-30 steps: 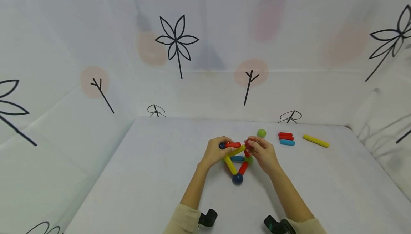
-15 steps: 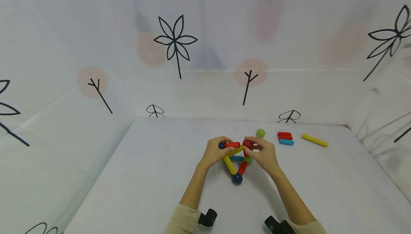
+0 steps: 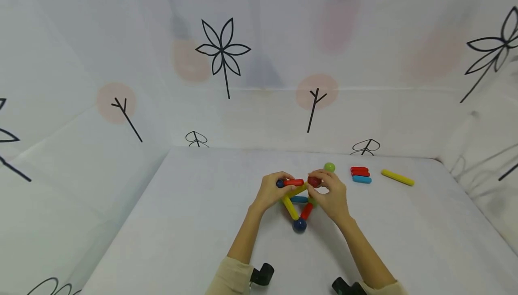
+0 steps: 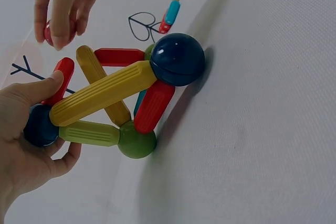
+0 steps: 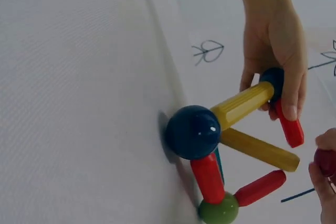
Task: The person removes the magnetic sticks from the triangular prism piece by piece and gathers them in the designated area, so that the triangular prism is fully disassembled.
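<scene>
My left hand (image 3: 269, 191) grips the upper dark blue ball (image 4: 40, 125) of a ball-and-rod frame, its thumb on a short red rod (image 4: 64, 77) that sticks out from that ball. A yellow rod (image 4: 105, 94) slopes down to a larger dark blue ball (image 3: 299, 225) on the table. A light green rod (image 4: 89, 132) leads to a green ball (image 4: 137, 140). Fingertips and thumb of my right hand (image 3: 333, 196) pinch a red ball (image 3: 314, 181). In the left wrist view it hangs apart from the free ends of another yellow rod (image 4: 86, 64) and another red rod (image 4: 121, 57).
Behind the hands lies a loose light green ball (image 3: 329, 167). To its right are two red rods (image 3: 359, 172), a blue rod (image 3: 362, 179) and a long yellow rod (image 3: 398, 177). A printed white cloth (image 3: 263, 119) rises behind the white table (image 3: 194, 223).
My right fingers have shifted around the red ball, which now sits slightly farther right than half a second ago. My left hand and the frame have stayed nearly in place.
</scene>
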Motion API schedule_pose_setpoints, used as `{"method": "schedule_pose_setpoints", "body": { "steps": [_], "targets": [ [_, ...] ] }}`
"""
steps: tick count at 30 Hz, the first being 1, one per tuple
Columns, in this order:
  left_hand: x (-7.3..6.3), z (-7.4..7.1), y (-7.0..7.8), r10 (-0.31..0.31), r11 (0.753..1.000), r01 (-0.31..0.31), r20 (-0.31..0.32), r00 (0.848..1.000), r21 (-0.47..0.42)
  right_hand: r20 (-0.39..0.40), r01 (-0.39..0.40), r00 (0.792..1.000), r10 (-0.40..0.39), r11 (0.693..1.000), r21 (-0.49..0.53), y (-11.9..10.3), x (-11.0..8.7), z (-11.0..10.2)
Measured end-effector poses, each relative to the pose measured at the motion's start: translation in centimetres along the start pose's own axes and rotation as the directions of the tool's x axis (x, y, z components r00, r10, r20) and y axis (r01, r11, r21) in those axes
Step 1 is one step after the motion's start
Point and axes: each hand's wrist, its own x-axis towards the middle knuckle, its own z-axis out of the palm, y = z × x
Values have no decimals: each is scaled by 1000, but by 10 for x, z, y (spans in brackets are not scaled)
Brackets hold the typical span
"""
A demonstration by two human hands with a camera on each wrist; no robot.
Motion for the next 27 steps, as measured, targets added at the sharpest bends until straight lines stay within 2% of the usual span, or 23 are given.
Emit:
{"method": "schedule_pose_setpoints", "body": {
  "steps": [1,3,4,6,8,11,18,21,25,27],
  "targets": [
    [0,0,0,-6,1000,6,2,1000,-3,-31,-58,998,60,995,84,1,1,-2],
    [-1,0,0,-15,1000,15,3,1000,-13,-69,-167,980,188,958,235,5,3,-7],
    [-1,0,0,-19,1000,19,2,1000,-15,-77,-221,965,252,934,282,8,3,-10],
    [-1,0,-1,-27,1000,27,-4,1000,-16,-77,-313,933,351,899,306,14,4,-16],
    [-2,0,-2,-26,999,25,-11,1000,-23,-60,-393,903,425,875,282,23,3,-22],
    [-3,-1,-3,-29,999,29,-16,999,-27,-24,-492,863,505,850,187,38,-1,-30],
    [-9,-2,-6,-64,997,63,-42,997,-33,71,-631,773,630,776,-4,66,-9,-37],
    [-12,-3,-8,-62,998,61,-68,996,-27,100,-646,754,649,761,-66,74,-12,-35],
    [-15,-5,-10,-9,1000,6,-109,994,-24,129,-648,744,655,755,-99,84,-13,-30],
    [-16,-6,-10,22,999,-25,-125,992,-23,139,-660,732,667,745,-98,87,-13,-28]
  ]
}}
